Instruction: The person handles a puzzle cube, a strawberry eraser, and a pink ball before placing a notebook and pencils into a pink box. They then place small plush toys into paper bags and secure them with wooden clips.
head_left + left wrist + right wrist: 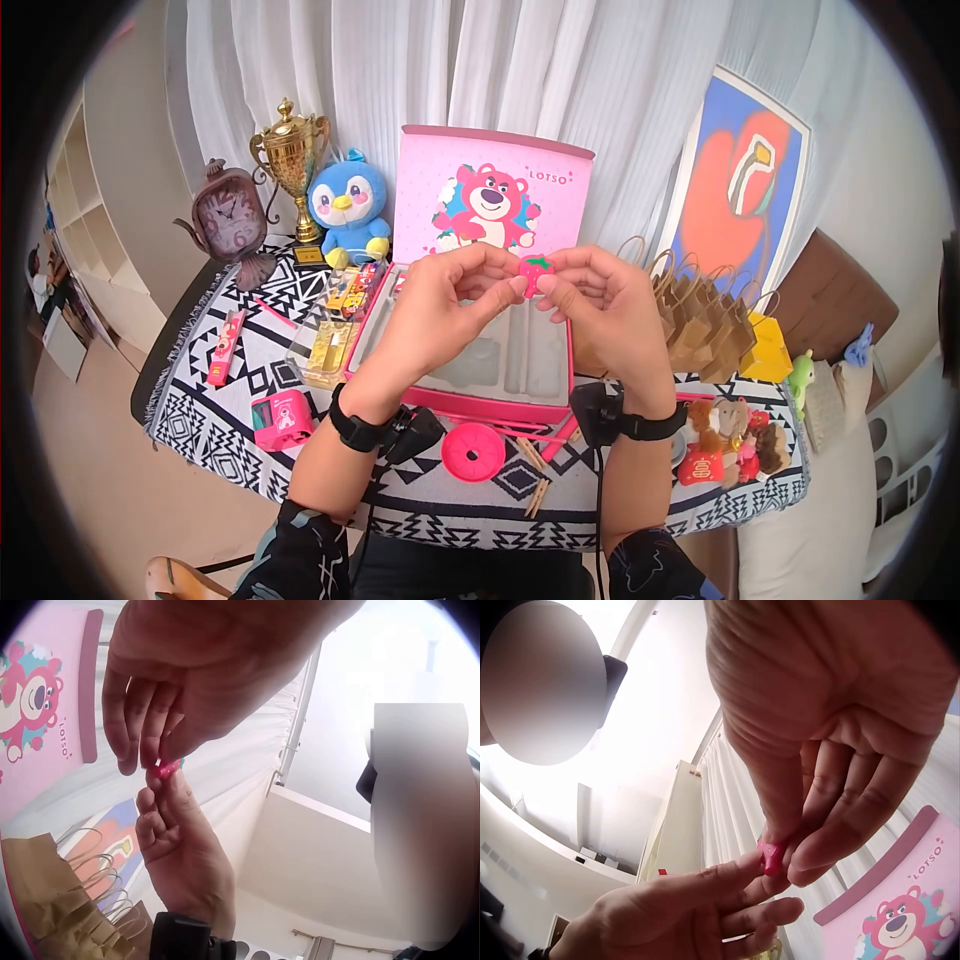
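A small pink strawberry-shaped piece with a green leaf top (537, 275) is held up in front of the pink bear box (490, 352). The left hand (447, 300) pinches its left side between thumb and fingers, and the right hand (612, 310) pinches its right side. In the left wrist view the strawberry piece (169, 769) shows between both hands' fingertips. From the right wrist, the pink piece (771, 856) appears edge-on, partly covered by the thumbs and fingers. Below the hands, the box's grey tray (470, 362) has moulded recesses.
A pink round dish (473, 452), clothespins (537, 496) and pink sticks lie in front of the box. Left are a pink sharpener (283, 420), clock (228, 215), trophy (292, 160) and blue plush (350, 212). Paper bags (700, 325) and small plush toys (735, 440) stand right.
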Motion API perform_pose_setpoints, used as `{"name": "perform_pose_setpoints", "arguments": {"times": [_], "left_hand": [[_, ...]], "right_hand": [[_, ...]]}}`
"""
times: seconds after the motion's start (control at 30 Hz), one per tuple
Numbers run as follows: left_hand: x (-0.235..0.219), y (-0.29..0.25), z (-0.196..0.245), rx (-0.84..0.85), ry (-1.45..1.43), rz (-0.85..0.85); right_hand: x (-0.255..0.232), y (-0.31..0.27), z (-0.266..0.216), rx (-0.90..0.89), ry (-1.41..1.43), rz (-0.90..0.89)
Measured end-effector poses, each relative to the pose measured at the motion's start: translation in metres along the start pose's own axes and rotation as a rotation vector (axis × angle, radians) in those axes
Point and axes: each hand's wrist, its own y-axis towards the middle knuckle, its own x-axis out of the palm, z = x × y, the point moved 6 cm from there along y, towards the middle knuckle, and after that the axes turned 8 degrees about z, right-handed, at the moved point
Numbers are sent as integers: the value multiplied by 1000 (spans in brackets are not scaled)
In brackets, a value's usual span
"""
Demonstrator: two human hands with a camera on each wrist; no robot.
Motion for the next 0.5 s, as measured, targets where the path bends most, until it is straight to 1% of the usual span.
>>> {"name": "perform_pose_setpoints", "arguments": {"times": [0.07, 0.1, 0.17, 0.3, 0.4, 0.47, 0.5], "left_hand": [[-2, 1, -8, -126, 42, -74], [-3, 2, -9, -125, 38, -70], [-4, 4, -14, -177, 9, -75], [-5, 6, -18, -202, -64, -64], [-6, 7, -19, -222, -96, -99], [-7, 6, -15, -227, -37, -182], [-13, 7, -15, -229, -42, -170]], "right_hand": [[1, 2, 4, 4, -12, 27], [3, 2, 4, 4, -16, 23], [6, 1, 1, -46, -76, 19], [13, 0, -4, -94, -99, 32], [15, 0, -1, -124, -157, 54], [15, -1, -1, -166, -176, 82], [17, -1, 0, -166, -180, 69]]}}
